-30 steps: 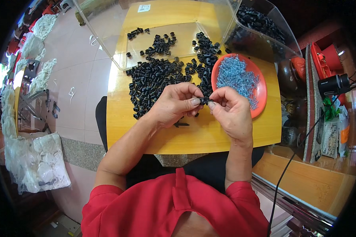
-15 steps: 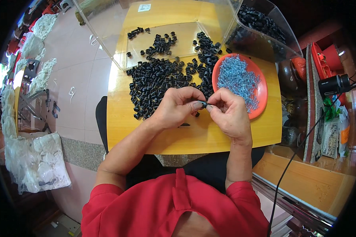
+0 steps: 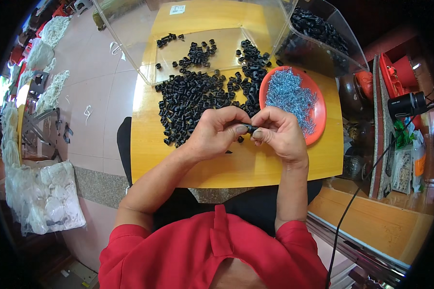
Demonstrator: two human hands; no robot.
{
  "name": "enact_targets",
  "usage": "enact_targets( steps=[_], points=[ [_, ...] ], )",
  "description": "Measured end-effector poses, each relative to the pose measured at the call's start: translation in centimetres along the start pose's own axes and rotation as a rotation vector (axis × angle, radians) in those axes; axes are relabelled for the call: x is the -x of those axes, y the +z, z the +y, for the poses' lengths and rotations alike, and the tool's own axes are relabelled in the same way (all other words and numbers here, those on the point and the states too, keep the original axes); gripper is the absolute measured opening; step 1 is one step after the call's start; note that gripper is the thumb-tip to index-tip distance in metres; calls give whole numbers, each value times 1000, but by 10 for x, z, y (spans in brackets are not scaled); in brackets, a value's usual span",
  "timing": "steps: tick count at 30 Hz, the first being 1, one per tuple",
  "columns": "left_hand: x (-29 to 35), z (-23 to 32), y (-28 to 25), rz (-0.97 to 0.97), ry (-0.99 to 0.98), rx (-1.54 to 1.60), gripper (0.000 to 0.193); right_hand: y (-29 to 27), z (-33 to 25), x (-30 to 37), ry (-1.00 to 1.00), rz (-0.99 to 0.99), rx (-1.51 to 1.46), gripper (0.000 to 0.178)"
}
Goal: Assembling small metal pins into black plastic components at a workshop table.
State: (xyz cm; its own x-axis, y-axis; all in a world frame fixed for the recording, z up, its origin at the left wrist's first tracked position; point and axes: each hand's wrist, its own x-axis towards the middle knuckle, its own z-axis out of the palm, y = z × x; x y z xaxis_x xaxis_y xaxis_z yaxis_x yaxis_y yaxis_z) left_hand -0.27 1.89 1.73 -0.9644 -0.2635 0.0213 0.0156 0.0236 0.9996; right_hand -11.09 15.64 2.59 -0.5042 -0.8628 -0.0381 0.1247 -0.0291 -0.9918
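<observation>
I have the left hand (image 3: 216,134) and the right hand (image 3: 280,136) pinched tight on a small black plastic part (image 3: 249,128) above the glossy yellow wooden tabletop (image 3: 246,171). A heap of loose black plastic pieces (image 3: 190,96) borders the left hand's far side; in my view the right hand overlaps the round orange-red plate (image 3: 320,113). Between the forearms I see room toward the tabletop's near edge.

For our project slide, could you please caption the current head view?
Left hand and right hand pinch a small black part above a yellow table, near black pieces and a red plate.
</observation>
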Motion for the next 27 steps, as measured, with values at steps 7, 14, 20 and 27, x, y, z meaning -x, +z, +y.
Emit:
enact_targets(
  steps=[7, 14, 20, 27],
  points=[
    [2, 0, 2, 7, 12, 10, 7, 0, 3, -4, 14, -53, -42, 22],
    [-5, -5, 6, 40, 9, 37, 7, -7, 4, -2, 12, -22, -50, 21],
    [-14, -2, 8, 101, -247, 480, 7, -27, -16, 10, -30, 95, 183, 18],
    [-110, 61, 43, -53, -152, 624, 8, -59, -30, 30, -78, 385, 196, 14]
  ],
)
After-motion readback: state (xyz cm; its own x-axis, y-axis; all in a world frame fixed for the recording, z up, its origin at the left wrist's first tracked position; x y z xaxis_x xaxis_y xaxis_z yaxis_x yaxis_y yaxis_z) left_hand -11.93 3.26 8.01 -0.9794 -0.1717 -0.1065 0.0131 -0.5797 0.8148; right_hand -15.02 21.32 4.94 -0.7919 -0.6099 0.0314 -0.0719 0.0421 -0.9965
